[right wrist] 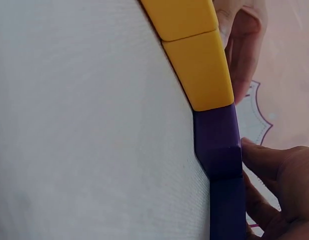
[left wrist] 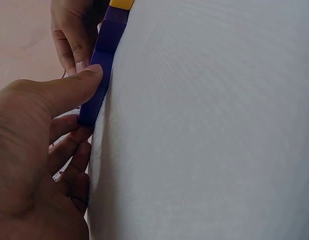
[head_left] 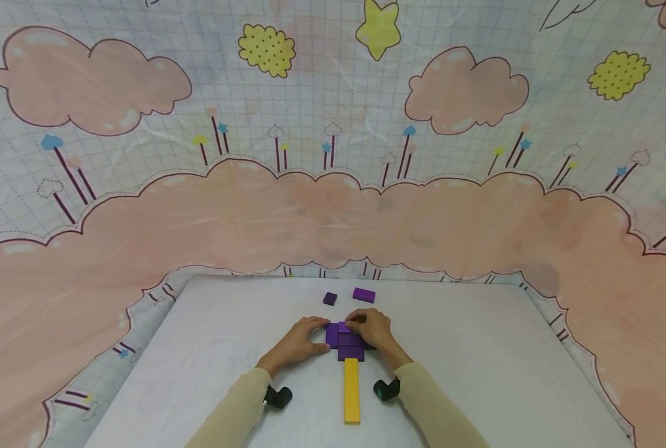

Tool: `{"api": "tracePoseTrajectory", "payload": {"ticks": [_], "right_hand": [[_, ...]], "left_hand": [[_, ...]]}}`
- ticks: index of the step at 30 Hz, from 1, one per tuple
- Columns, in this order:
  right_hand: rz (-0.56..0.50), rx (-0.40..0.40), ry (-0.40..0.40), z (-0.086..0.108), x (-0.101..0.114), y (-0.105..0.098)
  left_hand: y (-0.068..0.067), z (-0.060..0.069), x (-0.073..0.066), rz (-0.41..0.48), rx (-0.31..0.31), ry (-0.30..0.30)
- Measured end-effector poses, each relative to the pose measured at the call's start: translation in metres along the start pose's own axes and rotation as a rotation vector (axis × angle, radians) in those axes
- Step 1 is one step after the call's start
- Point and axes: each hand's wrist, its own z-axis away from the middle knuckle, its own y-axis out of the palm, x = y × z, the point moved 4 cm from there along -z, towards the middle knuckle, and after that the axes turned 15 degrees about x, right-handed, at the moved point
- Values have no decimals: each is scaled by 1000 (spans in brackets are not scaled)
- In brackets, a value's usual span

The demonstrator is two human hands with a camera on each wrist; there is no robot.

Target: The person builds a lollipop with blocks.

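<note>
Purple blocks lie flush together on the white table. My left hand (head_left: 297,343) holds the purple block at the left (head_left: 332,336), thumb at its near end and fingers at its far end. In the left wrist view, the left thumb presses on a purple block (left wrist: 102,62). My right hand (head_left: 373,330) pinches a small purple block (head_left: 343,326) at the group's far side; its fingers partly cover it. A yellow strip (head_left: 351,392) runs from the nearest purple block (head_left: 350,353) towards me, and the right wrist view shows a seam between its yellow blocks (right wrist: 199,70).
Beyond the hands, a small dark purple block (head_left: 330,298) and a longer purple block (head_left: 363,295) lie loose on the white table (head_left: 221,323). Behind the table hangs a cloth printed with clouds (head_left: 98,87). A black device is strapped at each wrist.
</note>
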Motion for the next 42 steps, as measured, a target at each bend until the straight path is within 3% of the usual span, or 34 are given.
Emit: {"api": "tracePoseTrajectory", "payload": {"ticks": [22,33,42], "right_hand": [[-18,8,-1,2,-1,0],[-156,6,-57,9,-2,-11],[-130,-41,-134,5,11,-28]], "left_hand": [[-1,1,-1,-1,-1,5],[-1,3,-2,1,-2,0],[-2,3,-4,3,-10,25]]}}
